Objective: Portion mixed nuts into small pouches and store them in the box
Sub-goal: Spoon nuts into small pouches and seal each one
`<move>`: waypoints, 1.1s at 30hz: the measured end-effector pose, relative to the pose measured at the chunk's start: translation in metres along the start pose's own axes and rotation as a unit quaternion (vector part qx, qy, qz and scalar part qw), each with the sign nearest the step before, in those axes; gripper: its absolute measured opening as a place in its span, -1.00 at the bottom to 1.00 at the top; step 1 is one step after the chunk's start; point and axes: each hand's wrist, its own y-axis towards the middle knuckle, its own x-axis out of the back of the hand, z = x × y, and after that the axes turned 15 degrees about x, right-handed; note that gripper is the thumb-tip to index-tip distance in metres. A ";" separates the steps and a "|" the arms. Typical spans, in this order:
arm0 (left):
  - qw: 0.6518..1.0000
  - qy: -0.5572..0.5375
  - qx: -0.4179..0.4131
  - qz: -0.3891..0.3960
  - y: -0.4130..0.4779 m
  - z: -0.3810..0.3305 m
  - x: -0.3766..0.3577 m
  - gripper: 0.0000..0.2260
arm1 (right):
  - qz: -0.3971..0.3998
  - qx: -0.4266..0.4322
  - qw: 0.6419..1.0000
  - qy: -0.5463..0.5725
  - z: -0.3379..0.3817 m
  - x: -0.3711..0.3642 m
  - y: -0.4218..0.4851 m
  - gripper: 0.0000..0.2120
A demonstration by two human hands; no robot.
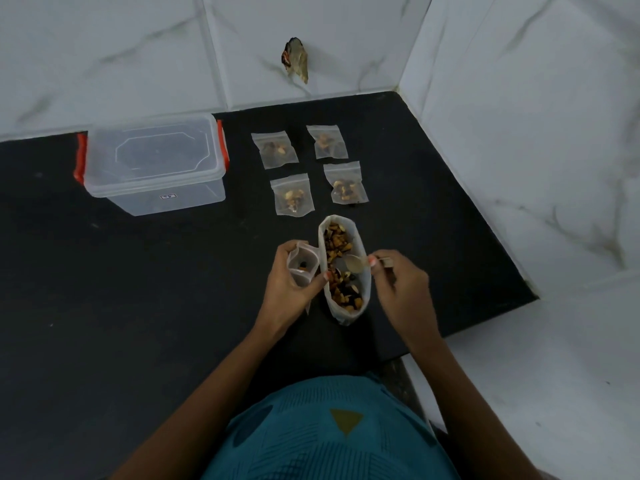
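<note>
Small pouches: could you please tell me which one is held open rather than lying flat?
The pouch in the left hand, held upright beside the large nut bag with its mouth open; the other four lie flat on the black counter.

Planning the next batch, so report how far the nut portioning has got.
Done: four filled pouches lie on the counter. In hand: the left hand holds a fifth pouch open with a few pieces inside, while the right hand holds a spoon over the big nut bag. Left: fill this pouch, then put all five in the box, whose lid is on.
</note>
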 end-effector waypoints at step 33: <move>0.995 0.044 0.061 0.067 0.002 0.009 -0.001 -0.54 | -0.212 -0.377 0.834 0.342 -0.021 0.000 -0.012 -0.85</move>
